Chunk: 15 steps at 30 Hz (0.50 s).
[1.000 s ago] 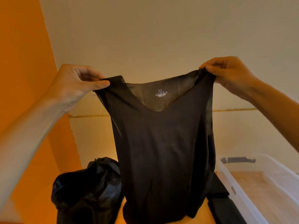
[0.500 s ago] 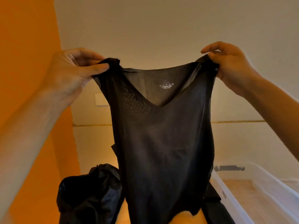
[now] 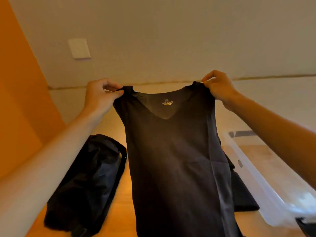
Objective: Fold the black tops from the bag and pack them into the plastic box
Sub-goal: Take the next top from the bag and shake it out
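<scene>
item: black top point(image 3: 172, 159), hung above wooden surface point(image 3: 125, 189); left hand point(image 3: 100, 98), right hand point(image 3: 219, 89) each pinched on shoulder; tension to be kept even when lowered flat; bag point(image 3: 89, 182) left, plastic box point(image 3: 253, 178) right, seemingly empty.

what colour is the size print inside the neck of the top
Pale gold on the black top, seen in the head view.

A room in a home, by the look — plain pale wall point(image 3: 171, 31) with a switch plate point(image 3: 79, 48), an orange wall point(image 3: 20, 82) left of it, and a wooden floor point(image 3: 126, 185) below — no work gear.
</scene>
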Tool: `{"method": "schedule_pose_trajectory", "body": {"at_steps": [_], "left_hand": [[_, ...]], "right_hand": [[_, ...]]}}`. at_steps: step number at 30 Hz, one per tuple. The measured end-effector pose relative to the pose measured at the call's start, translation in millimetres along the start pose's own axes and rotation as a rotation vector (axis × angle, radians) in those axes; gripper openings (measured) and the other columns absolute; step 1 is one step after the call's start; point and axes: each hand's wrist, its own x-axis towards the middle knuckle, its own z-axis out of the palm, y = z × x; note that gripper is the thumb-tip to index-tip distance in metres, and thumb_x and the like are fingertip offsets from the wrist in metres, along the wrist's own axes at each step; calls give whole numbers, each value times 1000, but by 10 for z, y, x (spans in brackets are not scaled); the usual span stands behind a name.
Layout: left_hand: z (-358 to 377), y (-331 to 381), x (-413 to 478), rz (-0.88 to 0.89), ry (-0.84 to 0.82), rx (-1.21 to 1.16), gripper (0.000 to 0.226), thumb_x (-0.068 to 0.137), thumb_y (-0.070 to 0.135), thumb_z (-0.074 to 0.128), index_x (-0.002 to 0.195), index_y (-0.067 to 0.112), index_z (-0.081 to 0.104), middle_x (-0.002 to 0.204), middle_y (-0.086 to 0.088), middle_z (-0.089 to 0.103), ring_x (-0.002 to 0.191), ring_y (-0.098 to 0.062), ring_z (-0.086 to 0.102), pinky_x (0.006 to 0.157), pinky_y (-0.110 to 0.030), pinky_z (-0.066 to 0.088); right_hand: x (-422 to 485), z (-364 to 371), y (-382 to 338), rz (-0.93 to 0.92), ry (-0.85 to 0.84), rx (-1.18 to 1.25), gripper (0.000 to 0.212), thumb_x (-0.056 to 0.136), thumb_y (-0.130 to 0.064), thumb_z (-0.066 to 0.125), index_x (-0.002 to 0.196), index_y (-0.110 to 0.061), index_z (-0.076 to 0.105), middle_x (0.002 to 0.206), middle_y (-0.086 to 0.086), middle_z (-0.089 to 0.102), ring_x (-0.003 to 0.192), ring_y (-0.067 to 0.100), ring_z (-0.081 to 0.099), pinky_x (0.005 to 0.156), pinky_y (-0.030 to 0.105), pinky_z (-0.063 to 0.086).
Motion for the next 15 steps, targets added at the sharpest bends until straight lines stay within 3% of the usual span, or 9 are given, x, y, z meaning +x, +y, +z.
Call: {"method": "schedule_pose_trajectory", "body": {"at_steps": [3,5,10,13,15], "left_hand": [[491,-810,116,-146,-47,75,9,90,8,77,92,16,73,92,-1,66,95,-22,66,89,-37,55],[816,-1328,207,-204,-65,120,9,90,7,77,91,14,73,89,-1,65,91,-21,65,90,-38,56],[1419,-2174,315,-268,-94,182,8,90,6,76,94,11,73,84,8,62,81,-8,59,85,-28,52],[1707,-2551,316,-323,-114,214,9,91,7,75,100,6,73,92,1,64,85,-11,59,80,-20,49],[1829,-2706,292,-340,-122,230,9,91,7,76,100,6,74,94,-2,66,86,-12,61,71,-9,46]], "right_hand": [[223,578,759,105,-41,-80,15,106,-5,47,105,-13,60,109,14,59,89,24,56,70,32,48],[393,960,1218,157,-60,-137,16,106,-4,46,109,-9,62,111,19,61,88,24,57,70,33,50],[639,1583,2024,234,-115,-304,26,102,1,44,112,-10,65,114,13,63,104,32,61,79,39,52],[687,1842,2367,281,-142,-359,31,100,3,41,114,-10,66,116,13,63,102,29,59,85,41,54],[688,1937,2524,291,-158,-380,31,100,2,40,114,-9,65,116,13,63,96,26,55,80,38,51]]}}
